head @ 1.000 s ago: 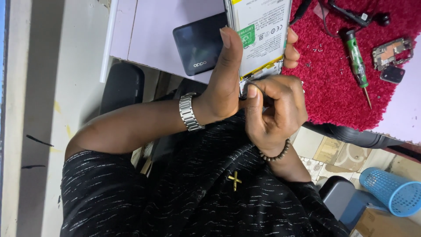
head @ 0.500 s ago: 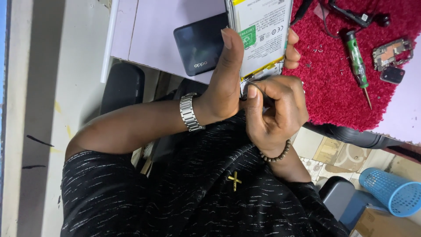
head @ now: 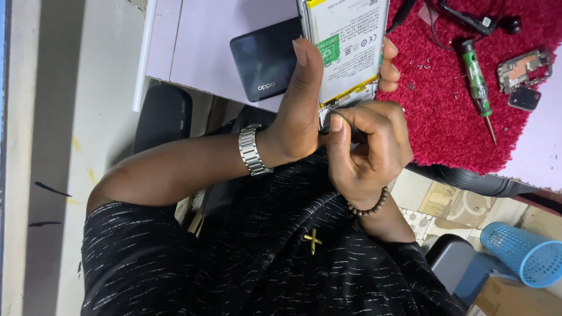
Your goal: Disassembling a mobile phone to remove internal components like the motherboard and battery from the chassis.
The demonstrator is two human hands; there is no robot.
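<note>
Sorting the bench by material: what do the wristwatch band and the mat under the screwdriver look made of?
The wristwatch band looks like brushed steel: silvery linked segments with a dull shine. The mat looks like deep red pile fabric, fuzzy and matte, under the green-handled screwdriver; fibre type cannot be told.

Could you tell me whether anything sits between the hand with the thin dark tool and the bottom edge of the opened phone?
Nothing visible does. The right hand pinches the thin dark tool with its tip right at the lower edge of the opened phone, which the left hand grips from the side. The exact contact point is hidden by fingers.
</note>
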